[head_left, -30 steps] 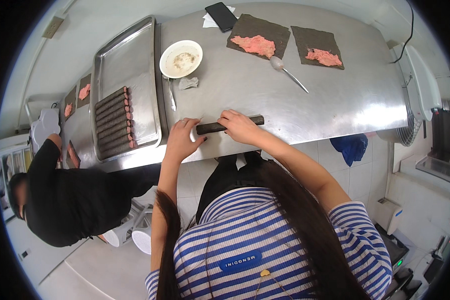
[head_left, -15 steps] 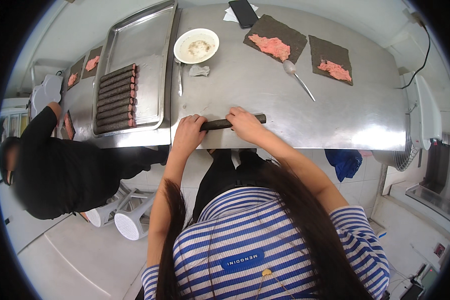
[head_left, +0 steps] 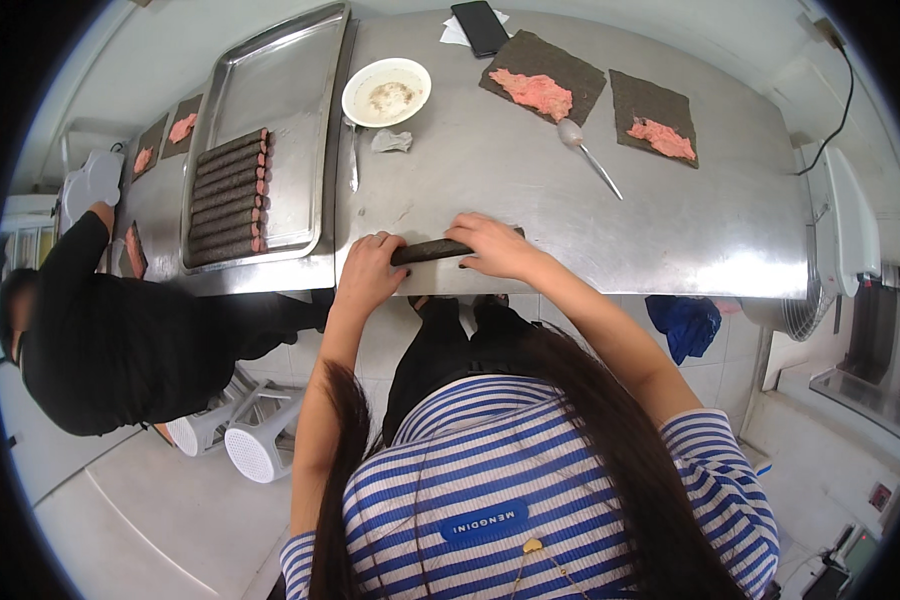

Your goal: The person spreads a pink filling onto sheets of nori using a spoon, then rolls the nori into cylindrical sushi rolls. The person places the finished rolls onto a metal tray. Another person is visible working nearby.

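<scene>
Here we have both hands laid over a dark, thin seaweed roll [head_left: 432, 250] at the near edge of the long steel table [head_left: 690, 220]. Our left hand [head_left: 367, 272] curls its fingers onto the roll's left end; our right hand [head_left: 495, 247] presses flat over its right part. Compared with a second ago, the hands sit closer together and the roll looks more tightly closed, so we judge the rolling nearly finished. Left of the roll, a steel tray [head_left: 270, 110] holds a row of finished rolls [head_left: 229, 196]; beyond it lie two seaweed sheets with pink filling [head_left: 540, 88] and a spoon [head_left: 588, 155].
</scene>
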### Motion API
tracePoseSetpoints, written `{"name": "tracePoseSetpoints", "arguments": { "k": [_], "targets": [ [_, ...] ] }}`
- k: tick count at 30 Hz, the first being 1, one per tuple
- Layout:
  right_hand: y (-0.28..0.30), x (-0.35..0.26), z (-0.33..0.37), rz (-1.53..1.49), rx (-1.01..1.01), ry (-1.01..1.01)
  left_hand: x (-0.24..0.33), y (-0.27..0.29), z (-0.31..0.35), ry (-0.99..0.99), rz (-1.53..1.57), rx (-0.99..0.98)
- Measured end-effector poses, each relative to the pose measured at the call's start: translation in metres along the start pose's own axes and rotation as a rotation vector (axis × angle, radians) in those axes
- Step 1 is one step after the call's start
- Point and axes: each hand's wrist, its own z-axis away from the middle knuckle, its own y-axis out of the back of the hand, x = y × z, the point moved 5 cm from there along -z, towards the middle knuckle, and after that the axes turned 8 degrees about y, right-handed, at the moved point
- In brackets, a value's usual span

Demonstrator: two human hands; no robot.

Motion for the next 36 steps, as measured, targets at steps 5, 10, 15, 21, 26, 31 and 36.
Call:
{"name": "tracePoseSetpoints", "arguments": {
  "k": [5,10,15,21,26,31,36],
  "targets": [
    [-0.028,0.000,-0.013,-0.023,-0.153,0.090,-0.037,0.019,0.044,0.489,0.231,-0.200],
    [-0.040,-0.018,-0.008,-0.124,-0.252,0.227,-0.084,-0.018,0.123,0.913,0.760,-0.759],
    [-0.041,-0.022,-0.004,-0.139,-0.314,0.310,-0.036,-0.055,0.091,0.661,0.876,-0.691],
    [-0.036,-0.022,-0.006,-0.158,-0.326,0.345,-0.009,-0.055,0.062,0.312,0.450,-0.436],
    [-0.018,-0.016,-0.006,-0.234,-0.266,0.225,0.000,-0.015,0.047,0.398,0.189,-0.505],
    [-0.008,-0.002,-0.009,-0.354,-0.219,0.090,-0.009,0.011,0.022,0.322,0.078,-0.600],
    [0.012,-0.017,-0.053,-0.349,-0.143,-0.036,-0.038,0.054,-0.019,0.168,0.008,-0.634]
  ]
}}
